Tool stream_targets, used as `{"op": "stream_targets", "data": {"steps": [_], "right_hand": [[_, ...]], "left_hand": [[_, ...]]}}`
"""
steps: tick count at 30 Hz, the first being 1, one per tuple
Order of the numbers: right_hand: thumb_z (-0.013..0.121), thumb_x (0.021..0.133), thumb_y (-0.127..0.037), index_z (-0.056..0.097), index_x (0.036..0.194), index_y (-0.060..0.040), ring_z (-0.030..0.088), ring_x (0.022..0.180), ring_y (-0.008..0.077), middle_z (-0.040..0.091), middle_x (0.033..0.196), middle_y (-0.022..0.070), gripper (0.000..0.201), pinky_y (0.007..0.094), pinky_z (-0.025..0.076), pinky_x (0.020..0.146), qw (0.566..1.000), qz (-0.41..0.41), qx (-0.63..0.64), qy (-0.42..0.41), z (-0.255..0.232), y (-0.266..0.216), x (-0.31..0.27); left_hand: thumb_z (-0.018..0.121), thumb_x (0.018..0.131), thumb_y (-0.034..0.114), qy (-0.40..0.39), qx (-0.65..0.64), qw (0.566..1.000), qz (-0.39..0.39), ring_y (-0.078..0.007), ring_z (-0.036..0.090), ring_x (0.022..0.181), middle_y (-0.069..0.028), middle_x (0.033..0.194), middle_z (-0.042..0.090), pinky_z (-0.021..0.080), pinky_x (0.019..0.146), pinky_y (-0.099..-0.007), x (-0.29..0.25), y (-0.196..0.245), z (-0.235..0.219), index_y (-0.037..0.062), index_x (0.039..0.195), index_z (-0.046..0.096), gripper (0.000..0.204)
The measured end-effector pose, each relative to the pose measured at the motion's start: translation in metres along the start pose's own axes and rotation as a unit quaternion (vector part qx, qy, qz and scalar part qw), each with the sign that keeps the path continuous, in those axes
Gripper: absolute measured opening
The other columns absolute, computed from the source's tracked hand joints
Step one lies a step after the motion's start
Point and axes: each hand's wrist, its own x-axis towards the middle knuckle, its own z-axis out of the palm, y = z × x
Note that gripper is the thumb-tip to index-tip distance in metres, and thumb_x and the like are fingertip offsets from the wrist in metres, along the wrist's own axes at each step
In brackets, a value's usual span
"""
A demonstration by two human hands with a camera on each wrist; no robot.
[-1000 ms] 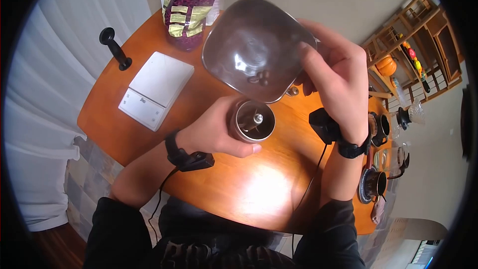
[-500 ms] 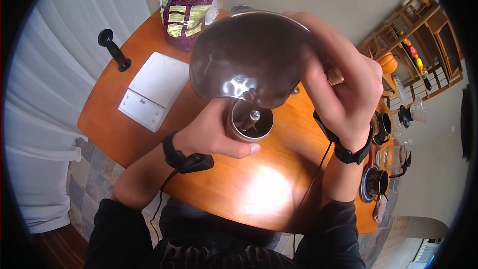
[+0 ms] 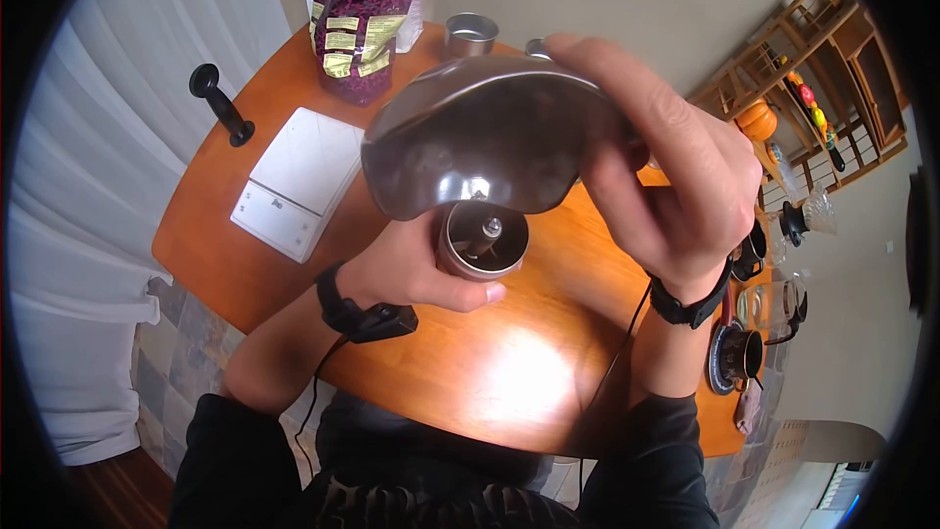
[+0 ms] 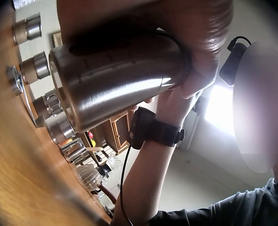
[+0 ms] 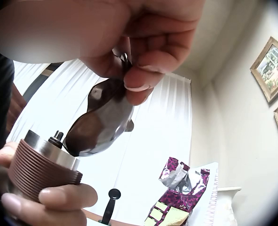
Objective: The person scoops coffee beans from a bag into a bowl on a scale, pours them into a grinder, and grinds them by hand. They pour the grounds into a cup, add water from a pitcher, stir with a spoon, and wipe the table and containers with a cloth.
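Observation:
My left hand [image 3: 392, 260] is wrapped around a manual coffee grinder [image 3: 452, 257], its open top facing up with the metal shaft showing in the middle. In the right wrist view a brown ribbed band [image 5: 42, 169] circles the grinder. Up above it, my right hand [image 3: 685, 167] pinches the edge of a dark, glossy dish [image 3: 480, 142] between thumb and fingers. The dish is tipped steeply, its lower lip right at the grinder's mouth. The left wrist view shows the grinder's smooth metal body [image 4: 124, 89] along the palm.
A white scale [image 3: 305, 171] lies on the wooden table, left of the grinder. Behind it stand a black handle-like piece [image 3: 223, 110], a purple patterned bag [image 3: 357, 39] and a metal cup [image 3: 472, 36]. Along the right side are a dark cup [image 3: 741, 360] and glassware [image 3: 778, 306].
My right hand has tipped the dish further down toward the grinder's mouth. The few coffee beans seen in the dish slid to its lip and no longer show. My left hand stays around the grinder.

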Motion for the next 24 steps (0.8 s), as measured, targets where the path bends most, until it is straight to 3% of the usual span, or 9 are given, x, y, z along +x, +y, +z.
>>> {"op": "stream_targets", "data": {"steps": [7, 9, 11, 13, 15, 18, 24], "right_hand": [[0.061, 0.078, 0.014, 0.071, 0.119, 0.0091, 0.070, 0.070, 0.0118, 0.079, 0.106, 0.0151, 0.041, 0.0226, 0.055, 0.064, 0.999, -0.002, -0.009, 0.036, 0.001, 0.000, 0.001], [0.061, 0.084, 0.013, 0.070, 0.120, 0.0092, 0.068, 0.072, 0.0095, 0.079, 0.104, 0.0137, 0.037, 0.0217, 0.054, 0.064, 0.997, 0.033, 0.006, 0.067, 0.004, 0.002, -0.001], [0.062, 0.091, 0.009, 0.070, 0.122, 0.0087, 0.064, 0.070, 0.0064, 0.077, 0.098, 0.0094, 0.032, 0.0205, 0.050, 0.062, 0.987, 0.122, 0.049, 0.090, 0.009, 0.002, -0.005], [0.064, 0.095, 0.005, 0.069, 0.127, 0.0069, 0.058, 0.062, 0.0035, 0.071, 0.084, 0.0030, 0.032, 0.0191, 0.044, 0.055, 0.950, 0.250, 0.149, 0.110, 0.014, 0.001, -0.007], [0.064, 0.097, -0.004, 0.071, 0.121, 0.0070, 0.064, 0.058, 0.0078, 0.074, 0.078, 0.0068, 0.028, 0.0204, 0.050, 0.054, 0.901, 0.324, 0.266, 0.112, 0.022, 0.009, -0.009], [0.061, 0.100, -0.008, 0.070, 0.125, 0.0067, 0.062, 0.055, 0.0075, 0.071, 0.073, 0.0054, 0.030, 0.0206, 0.047, 0.050, 0.825, 0.447, 0.346, 0.017, 0.031, 0.022, -0.008], [0.059, 0.104, -0.013, 0.069, 0.127, 0.0030, 0.059, 0.051, 0.0066, 0.069, 0.068, 0.0036, 0.030, 0.0204, 0.043, 0.047, 0.736, 0.481, 0.464, -0.105, 0.104, 0.032, -0.026]], "left_hand": [[0.082, 0.073, 0.008, -0.008, 0.026, 1.000, 0.010, -0.0145, 0.063, 0.094, -0.0062, 0.103, 0.067, 0.052, 0.086, -0.0309, -0.001, -0.004, -0.004, 0.0008, 0.115, 0.063, 0.047], [0.087, 0.074, 0.009, -0.048, 0.033, 0.997, 0.045, -0.0112, 0.062, 0.101, -0.0023, 0.110, 0.065, 0.051, 0.093, -0.0295, 0.004, -0.003, -0.008, 0.0032, 0.118, 0.064, 0.051], [0.084, 0.071, 0.005, -0.057, 0.016, 0.996, 0.066, -0.0159, 0.066, 0.098, -0.0069, 0.105, 0.069, 0.053, 0.089, -0.0317, 0.005, -0.002, -0.003, 0.0019, 0.117, 0.063, 0.050], [0.083, 0.070, 0.001, -0.072, 0.016, 0.994, 0.079, -0.0188, 0.069, 0.098, -0.0094, 0.103, 0.071, 0.055, 0.088, -0.0331, 0.005, 0.001, 0.000, 0.0016, 0.116, 0.062, 0.050], [0.084, 0.070, -0.001, -0.093, 0.033, 0.992, 0.084, -0.0198, 0.070, 0.100, -0.0097, 0.104, 0.071, 0.056, 0.089, -0.0336, 0.004, 0.005, 0.002, 0.0023, 0.116, 0.062, 0.051], [0.088, 0.071, 0.002, -0.132, 0.035, 0.988, 0.068, -0.0180, 0.070, 0.101, -0.0087, 0.109, 0.072, 0.056, 0.090, -0.0328, 0.001, 0.007, 0.002, 0.0030, 0.118, 0.065, 0.053], [0.090, 0.070, 0.010, -0.288, 0.034, 0.954, 0.069, -0.0192, 0.069, 0.104, -0.0078, 0.114, 0.072, 0.053, 0.093, -0.0325, 0.000, 0.003, 0.003, 0.0043, 0.120, 0.066, 0.055]]}}
